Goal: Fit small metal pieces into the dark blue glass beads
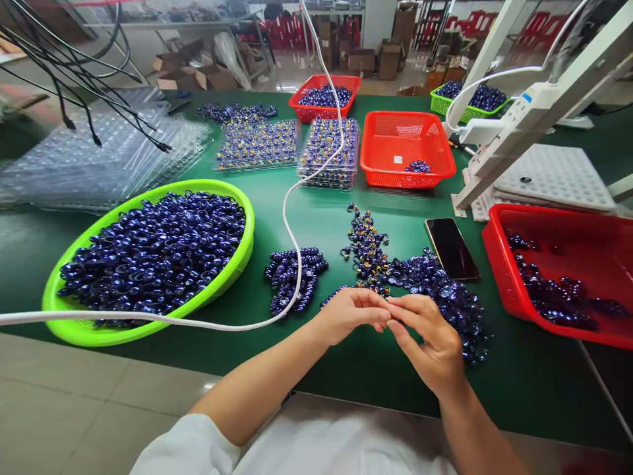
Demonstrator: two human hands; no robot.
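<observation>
My left hand (352,313) and my right hand (429,340) meet at the fingertips near the table's front edge. Both are closed in a pinch, and whatever lies between the fingers is too small and hidden to name. Just behind and to the right of them spreads a pile of shiny dark blue pieces (457,303). A looser heap of small blue and gold pieces (366,247) lies beyond my fingertips. Left of my left hand are stacked rows of dark blue rings (295,280).
A green basket (247,231) full of blue rings stands left, crossed by a white cable (289,231). Red baskets (363,158) (499,264), a phone (451,248), clear trays (329,155) and a white metal post (544,105) stand behind and right.
</observation>
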